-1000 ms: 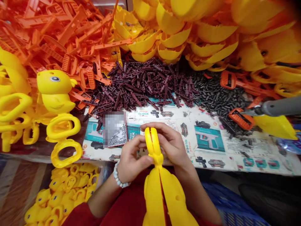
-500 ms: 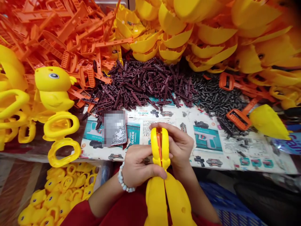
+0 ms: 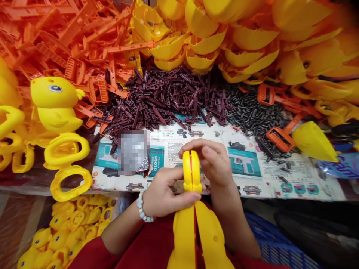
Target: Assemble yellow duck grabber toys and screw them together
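Note:
I hold a yellow duck-shaped plastic toy [image 3: 193, 224] upright over my lap, made of two shell halves with an orange strip showing in the seam. My left hand [image 3: 165, 194] is closed around its narrow neck, thumb across the front. My right hand [image 3: 214, 162] grips the ring handle at the top from the right, fingers curled over it. The two halves gape apart lower down.
A printed cardboard sheet [image 3: 252, 164] covers the bench. Behind it lie dark maroon pins [image 3: 168, 97], small black pieces [image 3: 252, 112], orange handle parts [image 3: 70, 45] and yellow shells [image 3: 238, 33]. A finished yellow duck [image 3: 57, 108] stands left; more ducks [image 3: 67, 231] fill a bin below.
The handle halves have closed together, hiding most of the orange strip. My right hand has shifted up over the handle's top. The grey tool seen at the right a second ago has gone.

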The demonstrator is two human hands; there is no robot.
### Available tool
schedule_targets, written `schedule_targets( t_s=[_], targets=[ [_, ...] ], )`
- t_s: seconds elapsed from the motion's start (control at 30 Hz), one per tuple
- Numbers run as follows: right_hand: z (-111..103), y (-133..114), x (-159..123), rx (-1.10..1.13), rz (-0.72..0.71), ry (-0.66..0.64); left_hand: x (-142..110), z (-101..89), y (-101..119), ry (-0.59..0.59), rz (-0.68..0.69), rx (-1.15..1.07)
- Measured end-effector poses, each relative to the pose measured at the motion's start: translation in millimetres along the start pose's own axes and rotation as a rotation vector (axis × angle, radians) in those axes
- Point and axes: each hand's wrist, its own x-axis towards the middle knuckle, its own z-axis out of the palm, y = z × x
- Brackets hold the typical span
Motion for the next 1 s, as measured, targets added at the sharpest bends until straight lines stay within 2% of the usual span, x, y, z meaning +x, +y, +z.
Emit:
schedule_targets(
  t_s=[0.07, 0.2, 0.3, 0.4, 0.47, 0.57, 0.67, 0.77, 0.8, 0.87, 0.9, 0.93, 0.97, 1.0],
  targets=[
    [2.9, -3.8, 6.8, -0.028, 0.020, 0.028, 2.1, 3.7, -5.0, -0.056, -0.054, -0.236],
    [10.3, -7.7, 14.3, -0.116, 0.079, -0.040, 5.6, 8.5, -15.5, -0.137, -0.112, -0.586],
    [8.3, -6.6, 15.5, -0.165, 0.103, -0.077, 6.8, 12.6, -21.9, -0.078, -0.145, -0.670],
    [-9.0, -8.2, 12.3, -0.199, 0.187, -0.172, 6.5, 14.3, -26.1, -0.004, -0.228, -0.693],
    [-31.1, -12.4, 5.0, -0.246, 0.235, -0.137, 4.1, 9.2, -27.0, 0.036, -0.248, -0.670],
    [-71.1, -20.1, -15.5, -0.365, 0.244, 0.133, -4.8, -8.7, -25.7, 0.057, -0.170, -0.645],
    [-98.0, -22.4, -39.8, -0.518, 0.281, 0.295, -17.4, -25.1, -24.7, 0.104, -0.043, -0.485],
    [-95.1, -19.4, -55.2, -0.716, 0.272, 0.384, -24.8, -27.6, -25.7, 0.154, 0.024, -0.156],
    [-87.0, -19.1, -57.4, -0.807, 0.229, 0.438, -24.8, -25.8, -26.1, 0.163, 0.029, -0.045],
    [-62.9, -21.1, -57.6, -1.025, 0.034, 0.505, -20.8, -20.1, -26.6, 0.198, 0.042, 0.120],
    [-48.3, -23.1, -56.3, -1.124, -0.091, 0.449, -17.2, -17.1, -26.8, 0.224, 0.044, 0.156],
    [-33.5, -25.4, -54.3, -1.209, -0.208, 0.327, -13.0, -14.3, -27.0, 0.254, 0.044, 0.160],
    [-19.6, -27.4, -52.1, -1.240, -0.269, 0.106, -8.7, -12.2, -27.4, 0.282, 0.047, 0.139],
    [-7.6, -28.7, -49.7, -1.276, -0.260, -0.087, -4.7, -11.2, -27.8, 0.307, 0.048, 0.108]
  ],
)
